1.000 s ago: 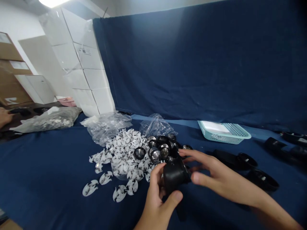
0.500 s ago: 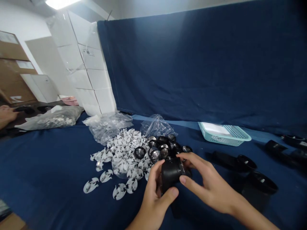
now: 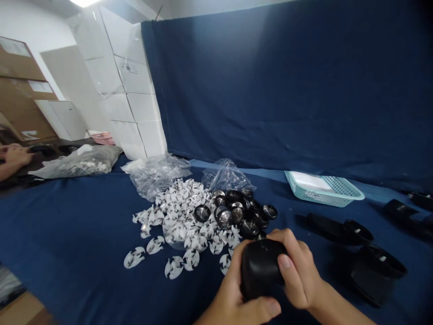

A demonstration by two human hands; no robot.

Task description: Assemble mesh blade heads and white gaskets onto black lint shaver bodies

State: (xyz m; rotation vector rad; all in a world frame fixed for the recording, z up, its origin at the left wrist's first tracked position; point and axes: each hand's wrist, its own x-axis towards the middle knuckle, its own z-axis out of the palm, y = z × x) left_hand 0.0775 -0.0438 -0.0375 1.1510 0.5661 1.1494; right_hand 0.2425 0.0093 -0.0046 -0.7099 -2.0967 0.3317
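Observation:
A black hair dryer body (image 3: 262, 266) is held between both hands near the lower edge of the view, its smooth rounded side towards me. My left hand (image 3: 233, 291) wraps round its left side and underside, thumb at the bottom. My right hand (image 3: 301, 273) grips the right side, its thumb pressed on the surface and fingers curled over the far end. Just beyond lies a pile of black round caps with metal mesh (image 3: 225, 220). Left of them spreads a heap of white bladed discs (image 3: 184, 212), some lying loose in front.
More black dryer bodies (image 3: 382, 262) lie at right. A turquoise basket (image 3: 324, 197) with white paper stands behind. Clear plastic bags (image 3: 158, 174) lie behind the heap. White boxes (image 3: 131, 106) are stacked back left. Another person's hand (image 3: 18, 155) is at far left, near a filled bag (image 3: 94, 161).
The dryer body has been turned, so its ribbed end no longer shows and the rounded side faces me. Both hands have moved slightly right and down, and my right hand has closed round it.

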